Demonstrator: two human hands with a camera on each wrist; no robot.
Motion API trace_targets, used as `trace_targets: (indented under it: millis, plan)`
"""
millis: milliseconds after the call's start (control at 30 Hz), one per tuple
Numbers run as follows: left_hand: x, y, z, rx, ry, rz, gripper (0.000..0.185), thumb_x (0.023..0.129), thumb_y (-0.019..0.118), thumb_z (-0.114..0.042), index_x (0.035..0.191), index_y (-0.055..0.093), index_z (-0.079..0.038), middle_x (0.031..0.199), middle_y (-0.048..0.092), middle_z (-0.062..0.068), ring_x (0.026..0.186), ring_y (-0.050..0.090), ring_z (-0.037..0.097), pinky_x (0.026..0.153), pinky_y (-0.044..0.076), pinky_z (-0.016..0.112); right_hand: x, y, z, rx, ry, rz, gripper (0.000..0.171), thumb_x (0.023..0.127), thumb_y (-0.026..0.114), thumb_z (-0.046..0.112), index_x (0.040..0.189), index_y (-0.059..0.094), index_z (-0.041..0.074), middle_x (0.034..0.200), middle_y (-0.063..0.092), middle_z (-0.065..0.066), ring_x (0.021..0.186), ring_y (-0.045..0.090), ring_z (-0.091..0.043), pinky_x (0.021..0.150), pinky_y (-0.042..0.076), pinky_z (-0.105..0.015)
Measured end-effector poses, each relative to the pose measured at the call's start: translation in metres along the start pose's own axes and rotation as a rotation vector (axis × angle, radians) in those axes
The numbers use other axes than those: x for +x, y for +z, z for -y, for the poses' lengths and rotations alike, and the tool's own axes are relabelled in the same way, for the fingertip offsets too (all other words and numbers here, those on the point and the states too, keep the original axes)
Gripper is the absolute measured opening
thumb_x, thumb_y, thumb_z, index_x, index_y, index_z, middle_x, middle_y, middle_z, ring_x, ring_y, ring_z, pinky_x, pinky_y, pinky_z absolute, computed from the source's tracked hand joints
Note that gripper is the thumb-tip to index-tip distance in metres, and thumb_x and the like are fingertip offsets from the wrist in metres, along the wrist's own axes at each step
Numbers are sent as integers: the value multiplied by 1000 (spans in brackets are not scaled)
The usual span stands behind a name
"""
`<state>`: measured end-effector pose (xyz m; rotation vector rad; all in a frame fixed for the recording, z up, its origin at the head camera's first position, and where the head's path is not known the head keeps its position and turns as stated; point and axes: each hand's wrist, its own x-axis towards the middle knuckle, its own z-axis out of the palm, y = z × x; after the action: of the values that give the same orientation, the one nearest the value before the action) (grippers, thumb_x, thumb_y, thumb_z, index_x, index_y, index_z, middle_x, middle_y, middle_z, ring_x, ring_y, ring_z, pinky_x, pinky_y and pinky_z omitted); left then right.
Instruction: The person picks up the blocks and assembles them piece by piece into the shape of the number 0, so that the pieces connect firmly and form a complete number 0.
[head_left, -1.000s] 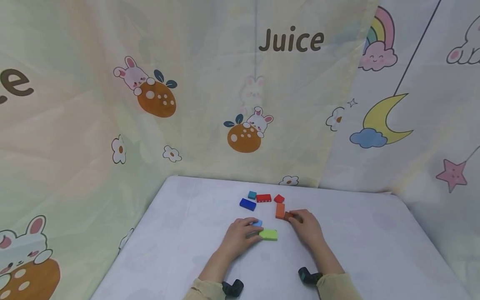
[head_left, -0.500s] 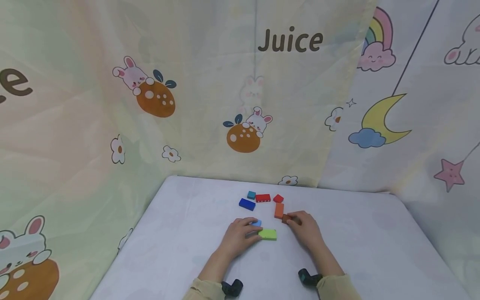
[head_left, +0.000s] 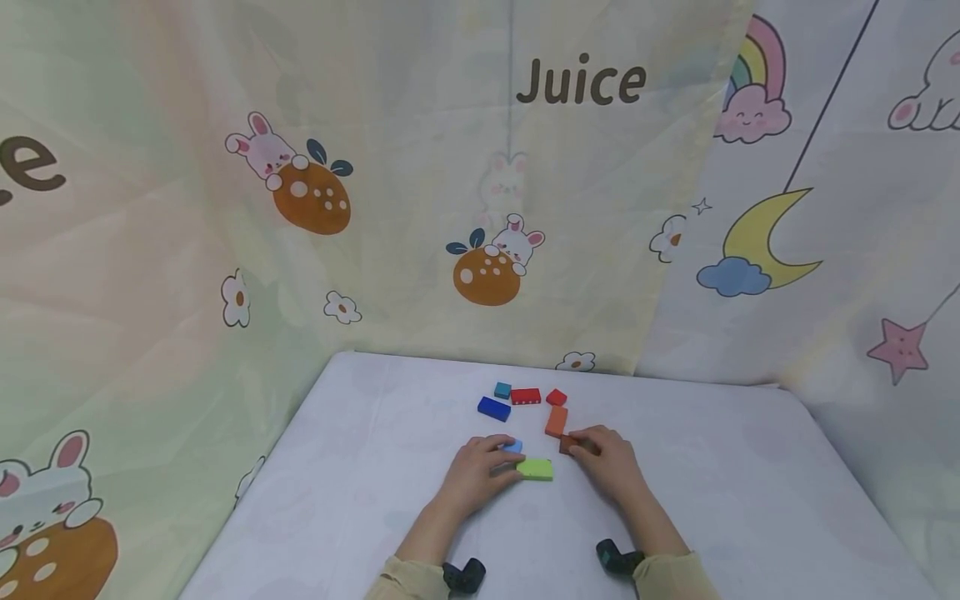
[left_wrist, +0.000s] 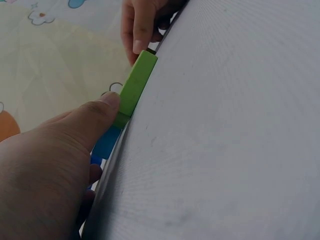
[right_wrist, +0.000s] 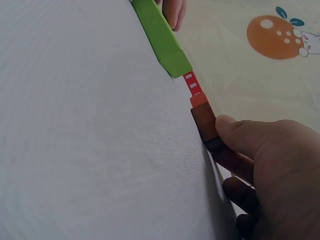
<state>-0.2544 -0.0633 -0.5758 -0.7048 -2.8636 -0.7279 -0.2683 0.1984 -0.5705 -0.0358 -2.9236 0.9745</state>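
My left hand (head_left: 476, 475) pinches the left end of a light green block (head_left: 536, 470) between thumb and index finger. In the left wrist view its thumb lies on the end of that block. A light blue block (head_left: 513, 447) sits just behind, partly hidden by the left fingers. My right hand (head_left: 611, 462) pinches a small brown block (head_left: 566, 444) on the table, thumb along its side in the right wrist view. An orange block (head_left: 556, 421), slightly slanted, lies right at the brown block's far end.
Behind the hands lie a dark blue block (head_left: 494, 408), a teal block (head_left: 502, 390), a red block with white dots (head_left: 526, 397) and a red pointed block (head_left: 557, 397). The white table (head_left: 360, 467) ends at a printed cloth wall (head_left: 420, 333).
My right hand has drawn the brown block a little left and toward me. The orange block has turned to a slant. The left hand stays with the light green block.
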Motion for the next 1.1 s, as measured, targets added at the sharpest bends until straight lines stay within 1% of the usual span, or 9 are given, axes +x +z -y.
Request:
trace_targets:
  millis: [200, 333, 500, 600, 833, 1100]
  plan:
    - [0, 0, 0, 11, 5, -8, 32, 90, 66, -52, 122, 66, -46, 141, 55, -16, 129, 51, 14, 106, 45, 43, -2, -2, 2, -14, -42, -2, 30, 89, 73, 31, 117, 71, 24, 117, 68, -1, 111, 58, -24, 102, 41, -56]
    - [0, 0, 1, 10, 1, -14, 35, 90, 67, -51, 124, 65, -45, 141, 56, -15, 129, 51, 15, 106, 46, 44, -3, -2, 2, -20, -65, 6, 29, 88, 74, 31, 116, 71, 24, 115, 68, 0, 112, 58, -24, 101, 40, -57]
    - [2, 3, 3, -28, -53, -25, 46, 88, 69, -50, 132, 60, -41, 140, 56, -14, 129, 52, 13, 106, 47, 40, -4, -1, 3, -17, -86, 19, 28, 87, 75, 31, 115, 72, 25, 115, 68, 1, 112, 58, -23, 100, 41, -55]
    - [2, 4, 4, -50, -80, -21, 48, 87, 70, -51, 133, 59, -41, 141, 55, -14, 129, 52, 12, 106, 48, 39, -4, -1, 3, -14, -86, 21, 28, 87, 75, 32, 114, 72, 26, 115, 68, 3, 112, 58, -22, 102, 41, -54]
    - [2, 6, 5, -37, -64, -17, 40, 88, 69, -51, 127, 64, -44, 141, 54, -14, 131, 51, 13, 107, 47, 40, -5, -1, 2, 8, -116, 29, 25, 86, 76, 34, 111, 73, 28, 115, 69, 4, 115, 57, -22, 106, 38, -57]
    - [0, -1, 1, -40, -35, -32, 38, 89, 69, -49, 125, 66, -39, 140, 55, -12, 129, 52, 15, 107, 47, 41, -9, -3, 4, -1, -161, 55, 28, 86, 75, 35, 114, 72, 29, 113, 68, 7, 115, 56, -21, 105, 40, -55]
